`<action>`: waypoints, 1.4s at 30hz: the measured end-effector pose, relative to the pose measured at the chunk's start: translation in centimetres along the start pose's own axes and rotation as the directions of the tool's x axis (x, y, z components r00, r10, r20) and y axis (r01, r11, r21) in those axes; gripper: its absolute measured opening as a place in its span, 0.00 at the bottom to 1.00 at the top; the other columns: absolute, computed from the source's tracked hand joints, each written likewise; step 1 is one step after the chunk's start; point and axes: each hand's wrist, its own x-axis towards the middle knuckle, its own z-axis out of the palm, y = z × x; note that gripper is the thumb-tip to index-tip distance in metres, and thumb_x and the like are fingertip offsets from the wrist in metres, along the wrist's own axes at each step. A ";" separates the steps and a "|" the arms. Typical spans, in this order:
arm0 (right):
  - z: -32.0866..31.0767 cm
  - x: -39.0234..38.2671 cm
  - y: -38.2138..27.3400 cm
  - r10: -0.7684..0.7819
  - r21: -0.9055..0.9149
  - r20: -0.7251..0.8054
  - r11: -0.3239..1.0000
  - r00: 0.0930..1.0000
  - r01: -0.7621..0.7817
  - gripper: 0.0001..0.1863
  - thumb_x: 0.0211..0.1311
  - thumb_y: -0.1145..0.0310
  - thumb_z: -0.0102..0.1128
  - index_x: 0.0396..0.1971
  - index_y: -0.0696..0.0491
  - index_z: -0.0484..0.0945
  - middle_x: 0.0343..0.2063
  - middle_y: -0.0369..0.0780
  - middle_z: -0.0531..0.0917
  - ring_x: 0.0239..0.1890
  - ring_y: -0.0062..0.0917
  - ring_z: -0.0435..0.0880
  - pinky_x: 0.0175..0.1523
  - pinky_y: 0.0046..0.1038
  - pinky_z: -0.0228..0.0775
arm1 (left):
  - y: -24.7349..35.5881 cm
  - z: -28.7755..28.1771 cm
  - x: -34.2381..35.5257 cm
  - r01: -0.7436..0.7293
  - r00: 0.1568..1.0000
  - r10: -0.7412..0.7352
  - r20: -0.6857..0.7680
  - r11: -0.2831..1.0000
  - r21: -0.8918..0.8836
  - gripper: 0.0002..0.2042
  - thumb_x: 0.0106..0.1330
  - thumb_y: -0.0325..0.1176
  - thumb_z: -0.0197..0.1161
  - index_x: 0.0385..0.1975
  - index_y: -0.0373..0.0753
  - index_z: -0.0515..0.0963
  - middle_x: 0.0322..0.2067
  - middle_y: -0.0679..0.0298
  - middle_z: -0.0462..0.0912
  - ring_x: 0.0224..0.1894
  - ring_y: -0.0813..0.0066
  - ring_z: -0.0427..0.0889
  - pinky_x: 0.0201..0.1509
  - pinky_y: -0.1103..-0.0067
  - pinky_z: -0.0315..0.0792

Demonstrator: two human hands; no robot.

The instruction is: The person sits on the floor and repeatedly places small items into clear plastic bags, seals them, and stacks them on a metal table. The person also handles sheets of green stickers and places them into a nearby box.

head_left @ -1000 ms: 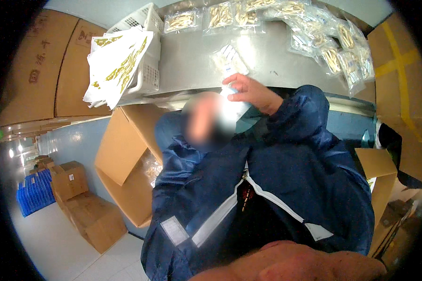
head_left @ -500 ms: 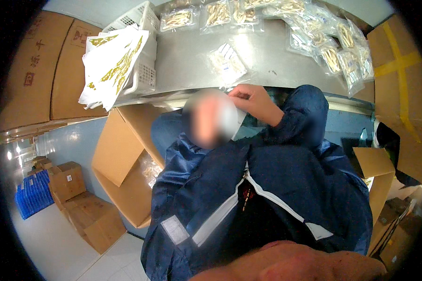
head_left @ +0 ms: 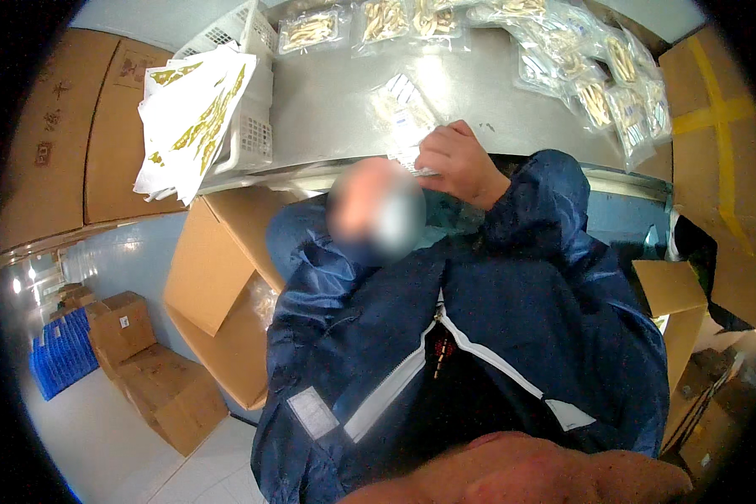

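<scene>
At the table's near edge, my right hand (head_left: 462,164) has its fingers curled in, their tips against the lower end of a clear plastic bag (head_left: 405,113). What they pinch, if anything, is hidden. The bag lies flat, with pale contents and a striped label on it; a white printed strip (head_left: 406,157) shows at its lower end. Just left and below, my left hand (head_left: 363,202) is blurred over, so its fingers cannot be made out. A whitish blurred shape lies beside it.
Bags of pale, finger-like pieces (head_left: 311,32) line the metal table's (head_left: 328,101) far side, heaped at right (head_left: 592,97). White sheets with yellow-green print (head_left: 195,118) lean on a white basket (head_left: 252,139). Open cartons stand left (head_left: 214,260) and right (head_left: 670,290) of my legs.
My right hand has shifted slightly, its back turned up and its fingers more curled over the bag's lower end. The blurred left hand has moved slightly. The bag has stayed nearly in place.
</scene>
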 end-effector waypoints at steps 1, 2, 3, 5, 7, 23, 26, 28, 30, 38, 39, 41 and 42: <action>0.3 0.0 0.2 0.132 0.097 -0.037 0.987 0.991 -0.128 0.18 0.53 0.55 0.69 0.34 0.54 0.78 0.34 0.38 0.78 0.35 0.34 0.78 0.40 0.35 0.69 | -3.4 -2.3 0.1 -0.163 0.987 0.160 0.032 0.980 0.116 0.09 0.72 0.34 0.52 0.43 0.36 0.73 0.36 0.64 0.76 0.37 0.76 0.74 0.44 0.79 0.69; 0.5 -0.2 1.0 0.271 0.180 -0.058 0.949 0.961 -0.257 0.20 0.53 0.54 0.69 0.35 0.54 0.77 0.34 0.38 0.78 0.35 0.33 0.78 0.40 0.34 0.69 | -4.4 -2.1 2.1 -0.179 0.962 0.246 -0.120 0.898 0.402 0.08 0.71 0.36 0.55 0.35 0.38 0.75 0.29 0.71 0.73 0.31 0.83 0.69 0.37 0.83 0.64; 0.8 -0.3 2.0 0.405 0.272 -0.072 0.887 0.911 -0.372 0.21 0.52 0.52 0.70 0.35 0.54 0.77 0.34 0.38 0.78 0.35 0.33 0.78 0.40 0.34 0.69 | -3.2 -1.0 2.6 -0.187 0.951 0.269 -0.153 0.894 0.408 0.09 0.71 0.37 0.56 0.33 0.39 0.75 0.27 0.73 0.72 0.29 0.85 0.67 0.35 0.84 0.62; 2.9 -0.5 5.0 0.704 0.524 0.071 0.577 0.707 -0.627 0.17 0.54 0.57 0.70 0.33 0.55 0.79 0.29 0.34 0.77 0.34 0.22 0.73 0.40 0.24 0.65 | -0.4 1.0 3.2 -0.199 0.919 0.318 -0.233 0.884 0.424 0.11 0.71 0.39 0.59 0.28 0.40 0.76 0.23 0.78 0.68 0.26 0.90 0.62 0.31 0.86 0.57; 2.8 0.4 6.4 0.755 0.559 0.345 0.312 0.557 -0.768 0.18 0.56 0.55 0.69 0.32 0.57 0.81 0.26 0.34 0.78 0.32 0.20 0.72 0.39 0.23 0.65 | -0.7 0.2 5.2 -0.231 0.897 0.384 -0.217 0.827 0.512 0.11 0.71 0.39 0.58 0.29 0.39 0.77 0.23 0.77 0.70 0.27 0.89 0.63 0.31 0.86 0.58; 6.7 0.0 7.7 0.675 -0.225 -0.259 0.654 0.691 -0.723 0.23 0.48 0.56 0.71 0.42 0.55 0.79 0.35 0.43 0.82 0.37 0.38 0.82 0.50 0.36 0.70 | 0.6 0.0 8.4 0.282 0.932 0.089 -0.352 0.434 0.856 0.26 0.63 0.53 0.61 0.37 0.28 0.78 0.33 0.45 0.83 0.36 0.50 0.82 0.42 0.64 0.74; 8.3 -0.8 9.8 0.782 0.166 -0.163 0.623 0.602 -0.765 0.34 0.46 0.56 0.74 0.51 0.59 0.73 0.38 0.46 0.81 0.39 0.38 0.82 0.50 0.34 0.72 | -3.2 -2.0 8.1 0.196 0.922 0.098 -0.374 0.717 0.669 0.28 0.63 0.52 0.61 0.38 0.25 0.75 0.33 0.47 0.84 0.37 0.56 0.83 0.42 0.64 0.74; 9.5 -1.0 11.1 0.858 0.465 0.146 0.380 0.492 -0.800 0.36 0.46 0.57 0.75 0.53 0.60 0.72 0.38 0.45 0.81 0.39 0.34 0.82 0.49 0.31 0.73 | -4.6 -3.2 7.7 0.125 0.940 0.013 -0.342 0.917 0.378 0.26 0.65 0.51 0.59 0.41 0.26 0.74 0.34 0.49 0.85 0.36 0.61 0.83 0.42 0.67 0.75; 9.2 -0.9 11.7 0.802 0.511 0.322 0.300 0.503 -0.806 0.35 0.47 0.59 0.76 0.53 0.61 0.73 0.37 0.42 0.82 0.38 0.26 0.81 0.44 0.26 0.74 | -4.1 -2.8 6.1 0.121 0.972 -0.121 -0.201 0.993 -0.013 0.23 0.70 0.47 0.54 0.44 0.27 0.72 0.36 0.49 0.85 0.36 0.66 0.83 0.40 0.72 0.76; 8.5 2.0 12.3 0.603 0.451 0.458 0.476 0.653 -0.755 0.22 0.57 0.60 0.67 0.49 0.56 0.78 0.33 0.40 0.82 0.36 0.26 0.80 0.43 0.26 0.72 | -1.3 -1.4 2.0 0.043 0.963 -0.054 -0.264 0.998 -0.046 0.16 0.74 0.42 0.49 0.41 0.32 0.74 0.38 0.52 0.85 0.35 0.71 0.82 0.41 0.75 0.75; 8.6 2.3 13.0 0.590 0.443 0.454 0.501 0.668 -0.744 0.24 0.56 0.58 0.66 0.49 0.56 0.77 0.35 0.43 0.83 0.39 0.30 0.82 0.45 0.29 0.73 | -1.3 -1.6 1.8 0.000 0.955 0.011 -0.295 0.999 0.036 0.16 0.74 0.42 0.49 0.40 0.32 0.75 0.38 0.52 0.85 0.35 0.71 0.82 0.41 0.76 0.75; 7.5 3.8 13.8 0.651 0.084 0.112 0.747 0.751 -0.660 0.22 0.57 0.59 0.64 0.48 0.56 0.77 0.40 0.47 0.81 0.43 0.39 0.81 0.50 0.35 0.72 | 1.2 -1.0 -0.7 -0.154 0.911 0.207 -0.356 0.973 0.173 0.16 0.72 0.37 0.51 0.36 0.31 0.81 0.38 0.58 0.86 0.42 0.72 0.81 0.53 0.78 0.68; 7.4 4.9 14.0 0.670 0.054 0.025 0.740 0.742 -0.671 0.22 0.55 0.60 0.63 0.48 0.55 0.77 0.43 0.50 0.78 0.47 0.45 0.78 0.53 0.39 0.70 | 2.6 -0.7 -2.9 -0.148 0.850 0.293 -0.438 0.930 0.336 0.15 0.72 0.37 0.52 0.39 0.32 0.82 0.35 0.60 0.84 0.38 0.74 0.79 0.48 0.78 0.69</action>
